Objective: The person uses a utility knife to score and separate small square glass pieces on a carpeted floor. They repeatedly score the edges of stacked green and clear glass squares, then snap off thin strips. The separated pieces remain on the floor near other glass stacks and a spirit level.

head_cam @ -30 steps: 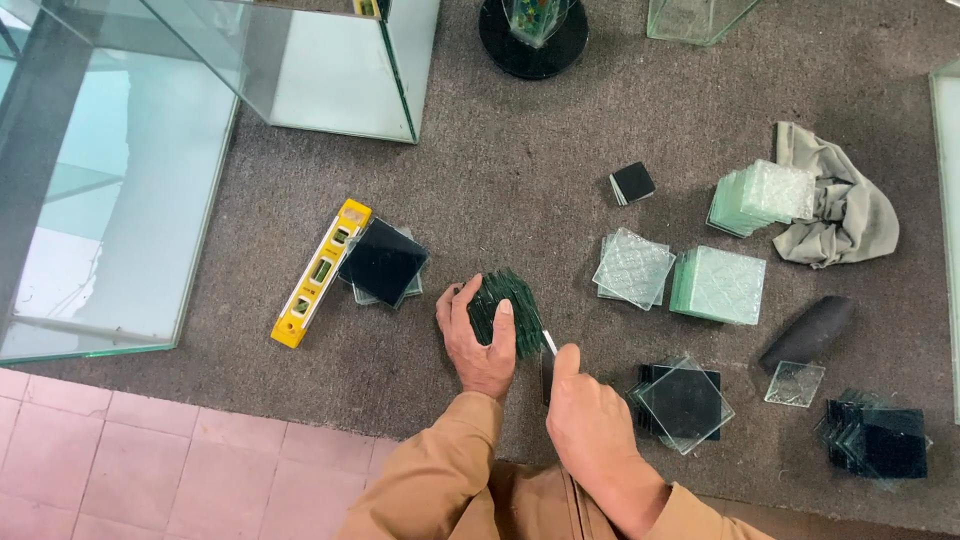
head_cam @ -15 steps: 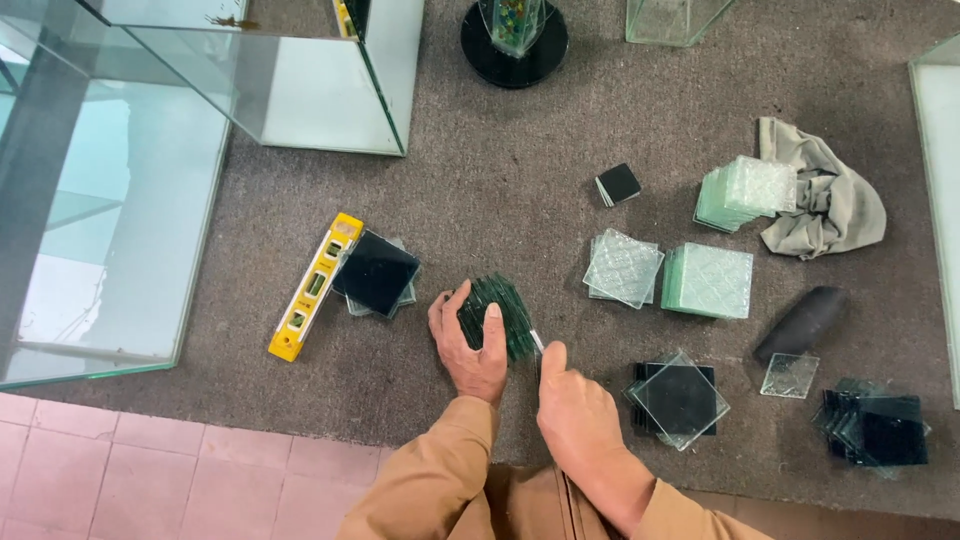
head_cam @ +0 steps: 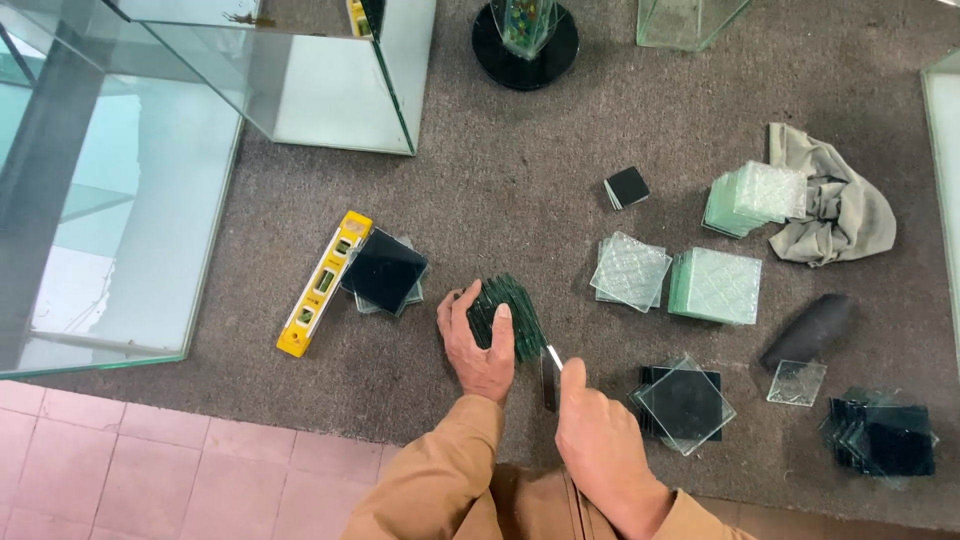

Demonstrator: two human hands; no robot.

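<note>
Hands at a dark green stack of small square glass tiles [head_cam: 508,318] on grey carpet [head_cam: 520,180].

The left hand [head_cam: 478,345] presses flat on the stack; the right hand [head_cam: 598,440] grips a thin metal blade [head_cam: 552,357] at its edge. A yellow spirit level [head_cam: 323,283] lies nearby, with bare carpet between.

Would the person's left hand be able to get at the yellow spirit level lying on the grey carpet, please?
Probably yes. The left hand rests on a dark green glass stack, and the yellow spirit level lies to its left. Only bare grey carpet and a dark square glass tile beside the level lie between.
</note>
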